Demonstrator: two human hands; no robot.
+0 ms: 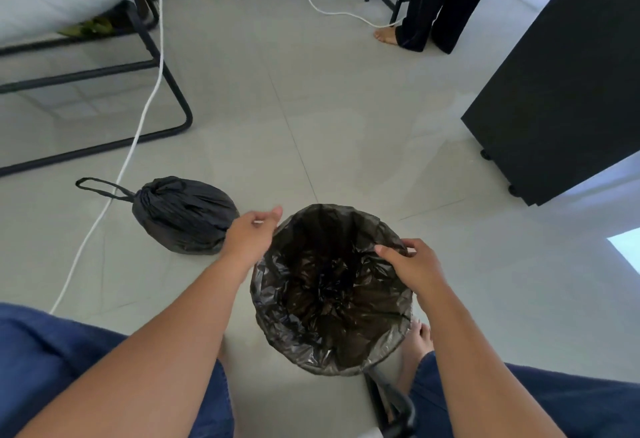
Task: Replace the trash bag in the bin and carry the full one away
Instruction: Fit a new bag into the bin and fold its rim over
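Head view shows my left hand (251, 235) and right hand (414, 264) pinching the fresh liner (329, 299) at the bin's rim, so relining is nearly done. Left to do: carrying off the tied full bag (183, 215), on the floor beside the bin.

Bin liner (311, 285): thin black plastic, crinkled, glossy. Tied full bag (183, 214): black plastic, duller, pleated at neck. Floor (311, 108): smooth grey tile, slight sheen. Frame (173, 91): matt black metal.

Tiled floor (346, 118), tied bag (183, 215), lined bin (398, 337)
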